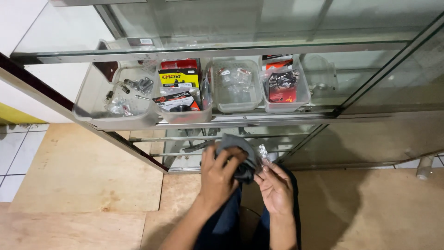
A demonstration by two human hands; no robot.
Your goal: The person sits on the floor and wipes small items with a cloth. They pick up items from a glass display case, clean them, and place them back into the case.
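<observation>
While both hands work below the cabinet shelf, the head view shows the following.

Head view, cloth: a dark grey cloth [240,155], soft and crumpled, bunched in folds between the two hands, in front of the lower cabinet opening and above the person's lap.

Head view, left hand: the left hand [221,175] is raised with its back to the camera, fingers curled and clenched on the cloth, thumb tucked under the fabric; the forearm comes up from the bottom edge at a slant.

Head view, right hand: the right hand [276,185] is turned palm up, fingers bent, its fingertips pinching a small clear packet [264,153] just beside the cloth's right edge and touching it; what the packet holds is too small to tell.

Head view, cabinet: a glass display cabinet [259,50] with metal-edged frames, a smooth glossy top pane and sliding glass fronts.

Head view, large bin: a translucent plastic bin [99,121] at the shelf's left end, rounded at the corners, holding loose metal bolts and small bagged parts.

Head view, packaged parts tub: a clear tub [185,115] next to it, packed with upright card-backed packs in yellow, red and black.

Head view, middle tub: a clear square tub [237,107] with a few small clear bags.

Head view, right tub: a clear tub [286,107] with red-and-black packs.

Head view, floor: pale plywood sheets [78,176], matt and grainy, laid over white tiles [11,153] at the left.
</observation>
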